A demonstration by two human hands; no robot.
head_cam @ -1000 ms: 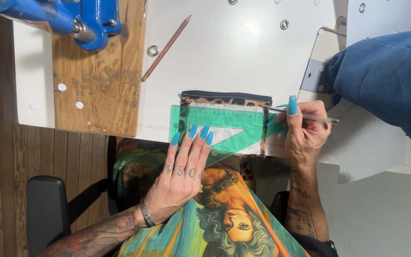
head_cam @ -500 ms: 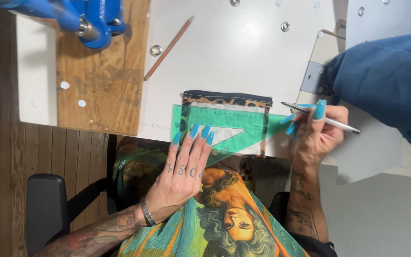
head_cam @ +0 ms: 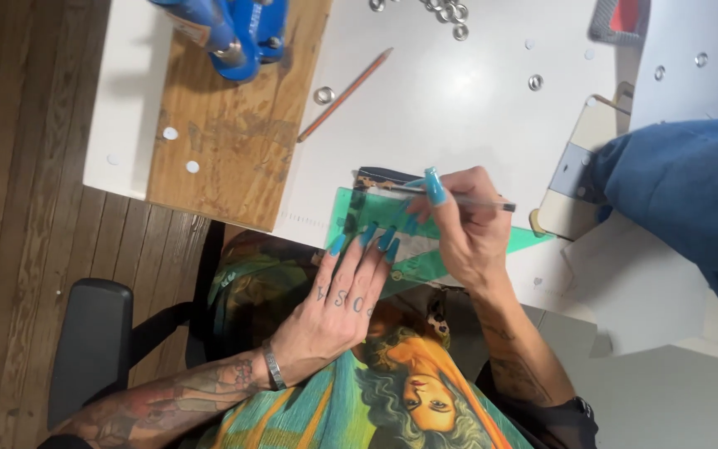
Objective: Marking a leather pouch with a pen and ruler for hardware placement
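Note:
A green see-through triangle ruler (head_cam: 353,214) lies over a small leopard-print fabric piece (head_cam: 373,179) at the near edge of the white table (head_cam: 459,108). My left hand (head_cam: 344,295) presses its fingertips flat on the ruler's lower edge. My right hand (head_cam: 467,229) is over the middle of the ruler and grips a slim pen (head_cam: 492,202), whose tip points left along the fabric's top edge. My right hand hides most of the fabric.
A wooden board (head_cam: 234,158) with a blue press tool (head_cam: 230,29) sits at the table's left. An orange pencil (head_cam: 345,94) and metal eyelets (head_cam: 324,95) lie on the table. Blue denim (head_cam: 691,191) rests at right. A black chair armrest (head_cam: 89,341) is lower left.
My right hand has swung the pen from the fabric's right end leftward to above its middle. The view has shifted, so everything sits further right. The left hand stays on the ruler.

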